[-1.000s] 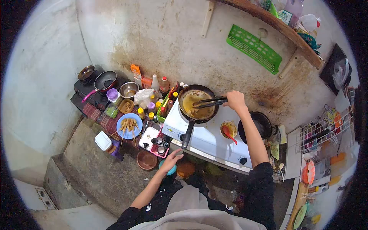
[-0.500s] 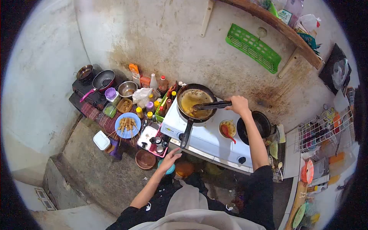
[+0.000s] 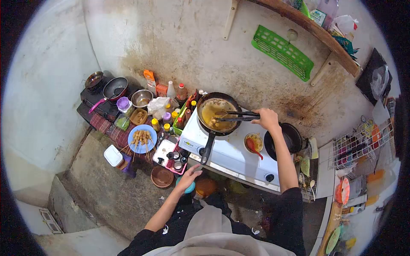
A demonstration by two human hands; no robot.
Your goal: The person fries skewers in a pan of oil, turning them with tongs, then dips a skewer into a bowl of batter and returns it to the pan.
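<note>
My right hand is closed on black tongs, whose tips reach into the frying pan on the white stove. Yellowish oil and a small piece of food lie in the pan, the food beside the tong tips. My left hand hangs empty below the end of the pan handle, fingers apart and not touching it. A small bowl with a red spoon stands on the stove, left of a dark wok.
Left of the stove are a blue plate of skewers, a metal bowl, several bottles and a pink tray. A clay mortar stands below. A wire rack is at the right, a wooden shelf overhead.
The tongs' arms have spread apart over the pan, and the piece of food now shows by their tips. My left hand has hardly moved.
</note>
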